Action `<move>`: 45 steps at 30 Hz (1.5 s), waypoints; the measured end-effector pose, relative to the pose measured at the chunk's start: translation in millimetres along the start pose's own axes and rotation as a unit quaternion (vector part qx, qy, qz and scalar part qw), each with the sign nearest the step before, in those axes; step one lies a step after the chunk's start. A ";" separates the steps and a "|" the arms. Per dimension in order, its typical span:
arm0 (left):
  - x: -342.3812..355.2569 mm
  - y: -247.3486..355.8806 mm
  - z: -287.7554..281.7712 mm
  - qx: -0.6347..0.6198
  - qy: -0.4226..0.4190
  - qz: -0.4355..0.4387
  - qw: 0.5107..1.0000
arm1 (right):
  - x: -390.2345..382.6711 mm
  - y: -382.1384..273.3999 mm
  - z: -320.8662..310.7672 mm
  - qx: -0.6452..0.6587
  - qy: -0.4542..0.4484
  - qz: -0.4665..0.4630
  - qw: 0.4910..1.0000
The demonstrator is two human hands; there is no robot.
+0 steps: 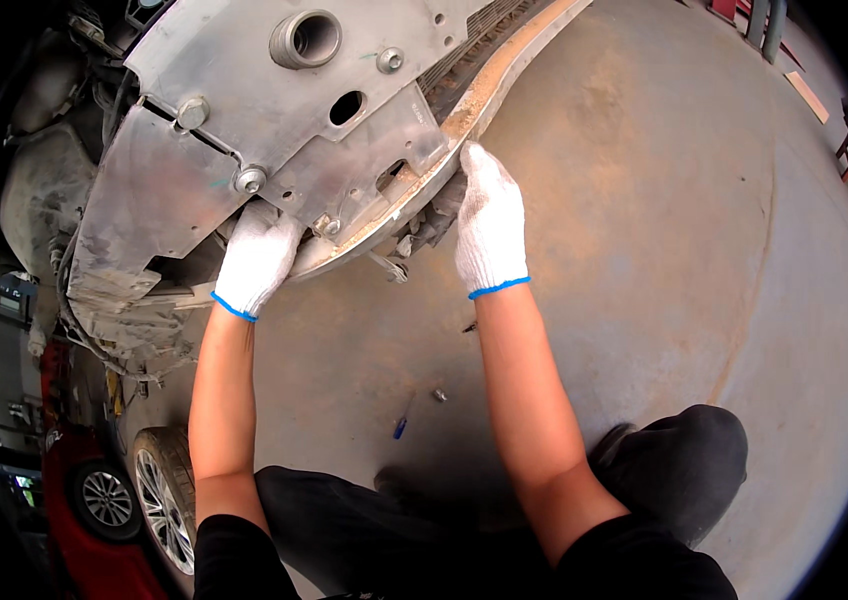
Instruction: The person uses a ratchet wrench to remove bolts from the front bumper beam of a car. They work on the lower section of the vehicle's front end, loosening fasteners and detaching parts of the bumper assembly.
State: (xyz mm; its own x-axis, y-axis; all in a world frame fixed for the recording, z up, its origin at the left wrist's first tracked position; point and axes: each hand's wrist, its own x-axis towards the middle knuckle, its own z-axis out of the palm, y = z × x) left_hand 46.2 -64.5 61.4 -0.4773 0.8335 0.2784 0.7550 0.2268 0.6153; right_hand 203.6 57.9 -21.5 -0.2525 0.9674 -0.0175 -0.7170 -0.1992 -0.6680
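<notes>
Both gloved hands are on the lower edge of a car's underbody panel. Left hand is tucked under the panel's edge, fingers hidden, so their closure can't be told. Right hand lies flat along the bumper lip, fingers together. The lip's long axis runs diagonally, lower left to upper right. A screwdriver and a bolt lie on the concrete floor below, nearer the right forearm.

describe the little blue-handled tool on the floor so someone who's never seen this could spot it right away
Start at the wide concrete floor below the grey metal underbody panel, then look down between the person's two forearms. There lies a small screwdriver beside a small metal bolt. Its bright blue handle sets it apart from the dull grey bolt.
</notes>
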 end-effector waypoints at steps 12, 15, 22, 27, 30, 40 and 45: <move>-0.2 -3.2 4.2 -0.008 -0.011 0.096 0.995 | 3.8 4.8 -6.8 -0.039 -0.017 -0.019 0.999; 2.9 -16.4 -0.5 -0.020 -0.021 0.056 0.998 | 0.5 3.4 -3.9 -0.046 -0.017 -0.028 0.998; -1.5 24.5 0.4 0.116 -0.056 -0.014 0.991 | 22.3 10.0 -23.6 -0.051 0.010 0.015 0.999; -3.8 25.9 -4.3 0.033 -0.061 0.013 0.997 | 31.4 80.1 -125.2 -0.658 0.000 0.020 0.753; 6.0 5.4 -9.4 -0.023 -0.068 -0.008 0.997 | -18.8 147.9 -179.0 -0.867 -0.112 0.095 0.477; 15.7 14.8 0.5 0.122 -0.109 -0.010 0.986 | -23.8 184.5 -224.9 -0.533 0.092 0.113 0.833; 7.2 -16.9 -2.5 0.139 -0.059 0.116 0.982 | -48.2 41.6 -85.8 0.003 0.145 0.108 0.984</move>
State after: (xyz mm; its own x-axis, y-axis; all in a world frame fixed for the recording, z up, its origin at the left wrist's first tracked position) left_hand 28.9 -63.6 54.9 -0.2341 0.9278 0.2904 0.9388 0.1382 0.3154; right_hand 241.6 16.4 -112.3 -0.2035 0.9066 -0.3696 -0.6708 -0.4041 -0.6218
